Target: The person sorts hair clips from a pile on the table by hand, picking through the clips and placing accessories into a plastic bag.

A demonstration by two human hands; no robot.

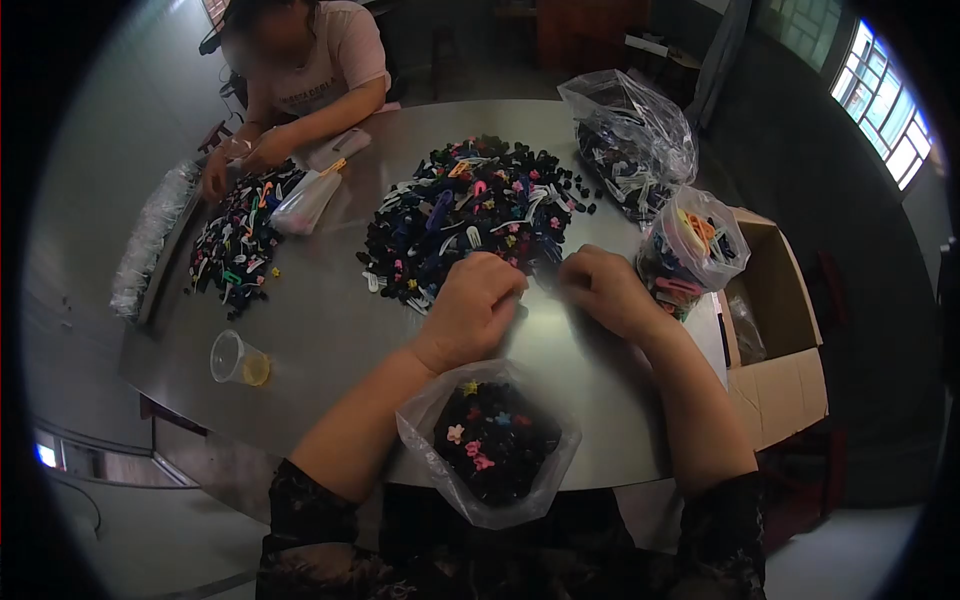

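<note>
My left hand [470,308] is closed at the near edge of a large pile of small hair clips [470,215], mostly black with white, pink and blue ones. What its fingertips hold is too small to make out. Just right of it, my right hand [607,290] has its fingers curled together over the metal table [380,360], its fingertips hidden. Between my forearms, an open clear plastic bag [415,420] holds black clips with pink, yellow and blue pieces.
A co-worker [320,85] handles a smaller clip pile [235,240] at the left. A plastic cup [240,358] with yellowish liquid stands left. At right are a filled bag [640,150], a tub of clips [690,245] and an open cardboard box [785,385].
</note>
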